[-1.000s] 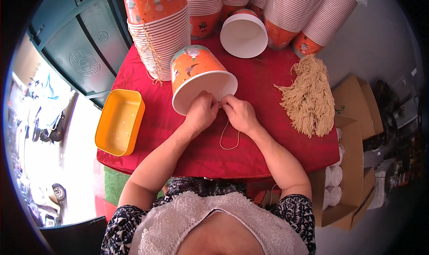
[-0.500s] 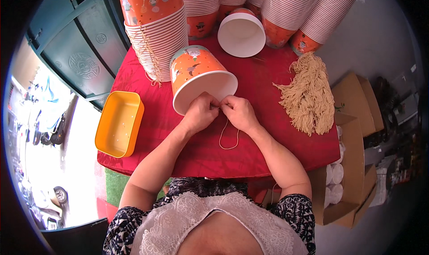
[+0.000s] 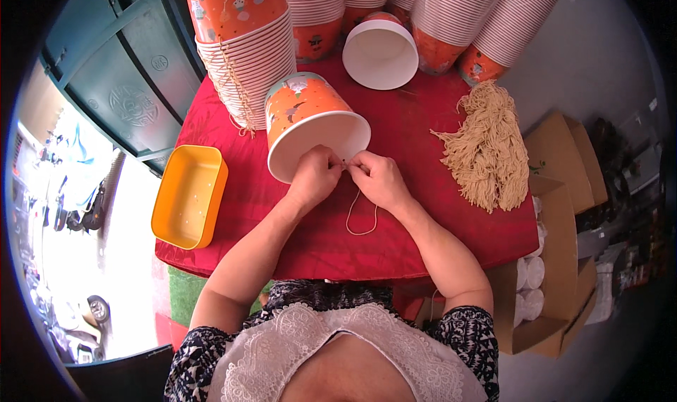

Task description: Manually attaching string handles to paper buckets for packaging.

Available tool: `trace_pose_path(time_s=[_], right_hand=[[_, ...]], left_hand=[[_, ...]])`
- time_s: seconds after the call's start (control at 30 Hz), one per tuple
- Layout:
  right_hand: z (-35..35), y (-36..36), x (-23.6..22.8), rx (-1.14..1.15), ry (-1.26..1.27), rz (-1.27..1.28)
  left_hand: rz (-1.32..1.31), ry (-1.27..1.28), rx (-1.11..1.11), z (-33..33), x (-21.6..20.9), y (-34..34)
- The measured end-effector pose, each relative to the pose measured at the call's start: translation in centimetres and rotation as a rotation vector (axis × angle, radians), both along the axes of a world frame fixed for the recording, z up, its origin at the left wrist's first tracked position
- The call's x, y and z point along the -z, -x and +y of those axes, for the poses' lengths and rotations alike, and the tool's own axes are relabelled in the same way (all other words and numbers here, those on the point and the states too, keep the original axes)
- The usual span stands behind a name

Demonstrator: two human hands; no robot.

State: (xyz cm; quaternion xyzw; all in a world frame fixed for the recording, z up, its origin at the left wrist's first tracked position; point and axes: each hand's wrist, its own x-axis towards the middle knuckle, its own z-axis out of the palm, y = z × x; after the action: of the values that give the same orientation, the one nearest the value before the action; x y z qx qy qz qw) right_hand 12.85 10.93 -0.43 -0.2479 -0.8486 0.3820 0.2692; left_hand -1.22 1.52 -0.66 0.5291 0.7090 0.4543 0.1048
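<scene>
An orange printed paper bucket [image 3: 305,106] lies tilted on its side, its white mouth facing me. My left hand [image 3: 315,176] is closed in a pinch at the near lower rim, with its fingers partly inside the mouth. Against the same rim, just to the right, my right hand [image 3: 382,181] pinches a thin beige string [image 3: 360,234]. The string hangs in a loop onto the red cloth below that hand. Both sets of fingertips almost meet, and the string's end between them is too small to make out.
At left stands a yellow plastic bin [image 3: 189,197] with small white bits inside. A tall bucket stack [image 3: 243,70] has strings hanging down it. Another bucket [image 3: 381,53] and more stacks line the back. A beige string bundle [image 3: 490,151] lies right; an open carton [image 3: 543,289] stands beyond.
The bucket has shifted slightly left. My fingertips have moved a little at the rim, still pinched, and the string loop hangs much as before.
</scene>
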Motion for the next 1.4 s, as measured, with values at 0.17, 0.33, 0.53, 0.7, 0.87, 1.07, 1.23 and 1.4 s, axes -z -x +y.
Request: trace_pose_path(time_s=[0.17, 0.33, 0.53, 0.7, 0.87, 1.07, 1.23, 1.4], right_hand=[[-0.1, -0.6, -0.7, -0.018, -0.073, -0.033], [0.0, -0.8, -0.4, -0.025, -0.118, -0.056], [0.1, -1.0, -0.4, -0.031, -0.151, -0.06], [0.1, -1.0, -0.3, -0.033, -0.173, -0.079], [-0.1, -1.2, -1.1, -0.026, -0.152, -0.15], [-0.2, -1.1, -1.0, -0.037, -0.215, -0.163], [0.0, -1.0, -1.0, -0.071, -0.236, -0.172], [0.3, -1.3, -0.9, -0.093, -0.287, -0.207]], left_hand=[[-0.051, 0.045, -0.036, 0.0, -0.6, 0.0], [-0.057, 0.042, -0.061, 0.1, -0.4, 0.0], [-0.031, 0.058, -0.076, 0.1, -0.9, -0.3], [-0.012, 0.057, -0.098, 0.3, -0.8, -0.5], [-0.004, 0.11, -0.109, 0.5, -1.1, -0.6], [0.049, 0.101, -0.134, 1.0, -0.5, -0.6], [0.047, 0.145, -0.141, 1.2, -0.5, -0.5], [0.047, 0.125, -0.151, 1.1, -1.0, -1.1]])
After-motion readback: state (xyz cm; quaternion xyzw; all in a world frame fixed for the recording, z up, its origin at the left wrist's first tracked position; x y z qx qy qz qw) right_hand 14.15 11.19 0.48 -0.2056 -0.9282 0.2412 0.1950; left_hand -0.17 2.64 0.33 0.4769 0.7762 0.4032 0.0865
